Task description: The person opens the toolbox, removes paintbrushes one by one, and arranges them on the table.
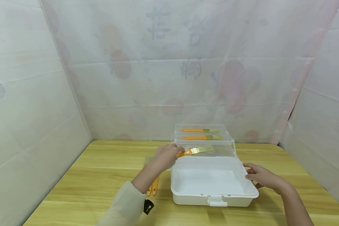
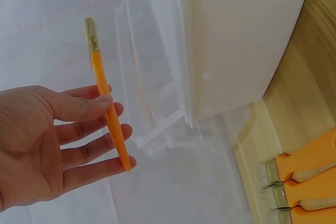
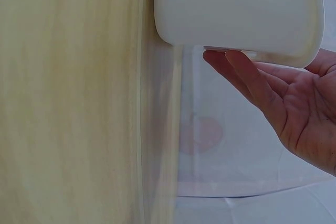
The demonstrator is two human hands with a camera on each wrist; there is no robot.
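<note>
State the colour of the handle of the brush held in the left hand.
Orange. The brush, pinched in the left hand, shows best in the left wrist view.

Left hand [image 1: 165,156] holds an orange brush [image 1: 196,151] over the white box [image 1: 214,196]; right hand [image 1: 261,177] steadies its side.

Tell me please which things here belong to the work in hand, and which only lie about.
In the work:
- left hand, pinching an orange-handled brush
- right hand, straight fingers against the white box
- clear tray with two brushes in the tray
- spare brushes on the table, left of the box

Lying about:
- wooden table
- white cloth backdrop
</note>
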